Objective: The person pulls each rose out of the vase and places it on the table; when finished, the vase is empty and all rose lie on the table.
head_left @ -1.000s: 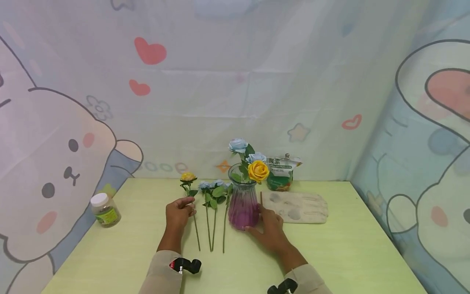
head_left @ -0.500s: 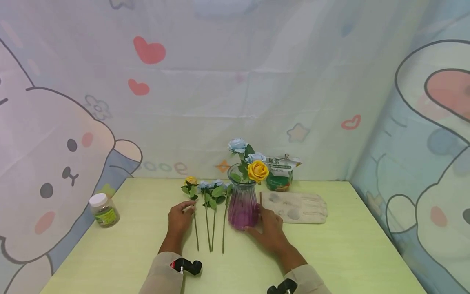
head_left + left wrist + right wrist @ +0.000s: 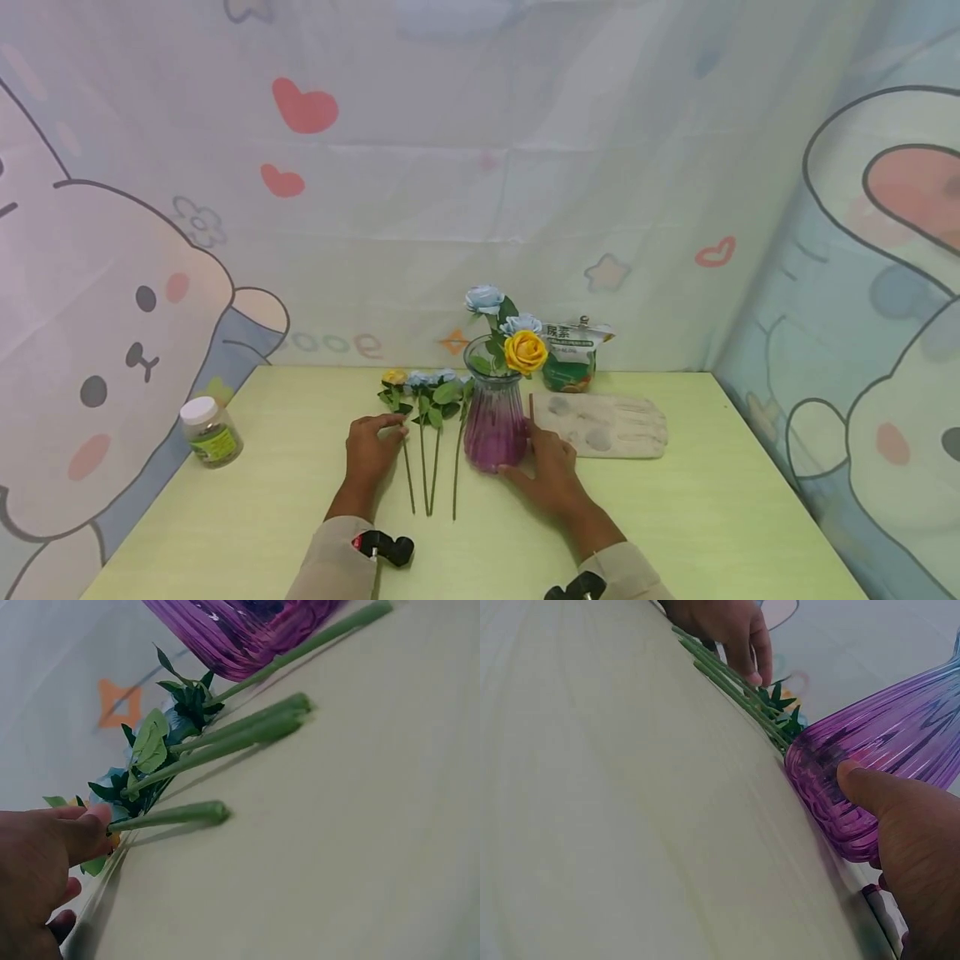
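Observation:
My left hand (image 3: 371, 450) pinches the stem of a yellow rose (image 3: 394, 378) between thumb and forefinger. The rose lies on the table at the left end of a row, its bloom pointing to the back wall. Beside it, several blue roses (image 3: 429, 378) lie with their green stems (image 3: 225, 746) toward the front. A ribbed glass vase (image 3: 495, 429), clear above and purple below, stands upright to their right. My right hand (image 3: 553, 475) grips its lower right side, with the thumb (image 3: 862, 780) across the front. The vase holds two blue roses (image 3: 484, 299) and one yellow rose (image 3: 526, 352).
Behind the vase to the right stands a green and white pouch (image 3: 570, 358). Pale work gloves (image 3: 615, 425) lie flat in front of it. A jar with a white lid (image 3: 212, 433) stands at the table's left edge. A printed cloth (image 3: 450, 208) hangs behind the table.
The yellow rose's bloom has come down and toward the blue roses, and now lies in line with them. My left hand has shifted slightly right and forward. My right hand stays on the vase.

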Motion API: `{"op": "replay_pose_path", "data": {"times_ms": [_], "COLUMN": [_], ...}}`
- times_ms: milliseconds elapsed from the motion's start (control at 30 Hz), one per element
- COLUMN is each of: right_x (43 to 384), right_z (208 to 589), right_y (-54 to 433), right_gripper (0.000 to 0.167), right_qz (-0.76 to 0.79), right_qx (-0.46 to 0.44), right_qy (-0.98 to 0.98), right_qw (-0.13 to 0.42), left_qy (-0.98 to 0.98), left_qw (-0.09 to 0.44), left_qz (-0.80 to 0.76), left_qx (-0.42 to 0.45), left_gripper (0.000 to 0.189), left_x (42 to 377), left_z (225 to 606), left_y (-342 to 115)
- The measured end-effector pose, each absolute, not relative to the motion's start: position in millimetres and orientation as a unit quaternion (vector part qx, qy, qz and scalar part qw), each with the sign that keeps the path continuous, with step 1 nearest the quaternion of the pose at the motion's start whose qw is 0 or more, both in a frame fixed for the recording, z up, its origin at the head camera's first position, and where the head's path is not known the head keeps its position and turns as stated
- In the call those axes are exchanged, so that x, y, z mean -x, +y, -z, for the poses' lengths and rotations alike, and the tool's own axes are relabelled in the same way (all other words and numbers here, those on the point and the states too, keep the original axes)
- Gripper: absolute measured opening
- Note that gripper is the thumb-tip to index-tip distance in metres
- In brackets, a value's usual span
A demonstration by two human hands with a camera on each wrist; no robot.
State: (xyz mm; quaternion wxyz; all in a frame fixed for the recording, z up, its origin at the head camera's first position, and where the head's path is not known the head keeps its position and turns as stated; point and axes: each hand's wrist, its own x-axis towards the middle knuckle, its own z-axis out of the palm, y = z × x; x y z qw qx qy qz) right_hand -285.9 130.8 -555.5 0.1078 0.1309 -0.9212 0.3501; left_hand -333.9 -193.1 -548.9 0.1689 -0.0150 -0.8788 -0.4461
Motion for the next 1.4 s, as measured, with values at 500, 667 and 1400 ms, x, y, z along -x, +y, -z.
{"op": "replay_pose_path", "data": {"times_ms": [500,667,1400], "right_x": [287,286,282], "right_z": [553,548,550], "right_y": [132,132,130], "right_gripper": [0.091,0.089,0.091], "right_qz": [-0.342,-0.349,-0.355], "right_qx": [-0.136,-0.138,-0.138], "right_qy": [-0.922,-0.918,-0.918], "right_qw": [0.116,0.124,0.113], "left_qy": [-0.847,-0.814,-0.742], "left_qw": [0.324,0.396,0.365], "left_qz": [0.421,0.422,0.518], "left_qx": [0.036,0.056,0.22], "left_gripper": [0.012,0.011,0.036], "left_x": [332,330,287], "left_z": [549,535,437], "left_y": [-186,-174,-88]}}
